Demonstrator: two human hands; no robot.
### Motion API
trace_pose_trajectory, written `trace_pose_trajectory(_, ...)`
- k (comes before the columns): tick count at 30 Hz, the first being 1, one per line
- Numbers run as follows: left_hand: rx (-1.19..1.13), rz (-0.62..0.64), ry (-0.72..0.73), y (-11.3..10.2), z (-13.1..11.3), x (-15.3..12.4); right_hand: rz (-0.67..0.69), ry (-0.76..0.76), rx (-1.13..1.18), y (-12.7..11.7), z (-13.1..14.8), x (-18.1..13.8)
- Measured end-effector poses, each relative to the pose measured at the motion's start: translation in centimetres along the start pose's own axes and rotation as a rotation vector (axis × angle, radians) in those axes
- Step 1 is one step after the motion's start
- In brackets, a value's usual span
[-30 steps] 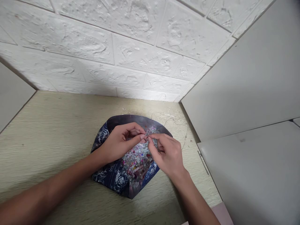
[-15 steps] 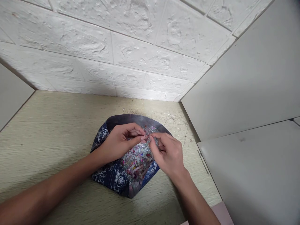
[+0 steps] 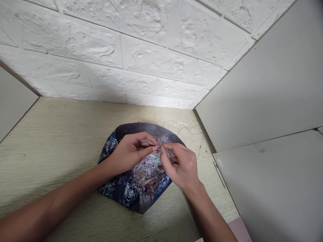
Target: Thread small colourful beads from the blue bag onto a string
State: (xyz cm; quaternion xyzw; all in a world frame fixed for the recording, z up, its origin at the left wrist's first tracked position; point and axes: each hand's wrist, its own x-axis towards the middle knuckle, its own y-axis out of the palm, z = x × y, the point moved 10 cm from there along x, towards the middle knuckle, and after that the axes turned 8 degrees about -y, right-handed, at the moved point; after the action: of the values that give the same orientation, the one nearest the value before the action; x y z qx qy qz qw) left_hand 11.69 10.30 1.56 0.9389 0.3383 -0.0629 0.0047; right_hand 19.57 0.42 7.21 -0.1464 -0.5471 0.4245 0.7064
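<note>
a tiny bead-like piece [image 3: 158, 147], too small to make out clearly, sits pinched between the fingertips of both hands, just above a heap of mixed beads [image 3: 148, 174]. the left hand [image 3: 128, 154] curls in from the left, thumb and forefinger closed on it, and the right hand [image 3: 180, 164] meets it from the other side, its fingers bent in a matching pinch. the heap lies on a dark blue cloth with white roses [image 3: 128, 194], its edges folded up around the beads. the cloth rests on a pale wood-grain desk [image 3: 50, 151], with a tangle of fine threads [image 3: 186, 129] just beyond it. a white brick-textured wall [image 3: 141, 57] rises behind, and a grey panel [image 3: 259, 87] stands to the right.
</note>
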Motion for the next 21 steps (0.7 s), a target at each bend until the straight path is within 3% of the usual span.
trace_pose_trajectory(21, 0.112, -0.021, 0.060, -0.32, -0.28, -0.07, -0.001, -0.016, -0.001, 0.02, 0.16, 0.10)
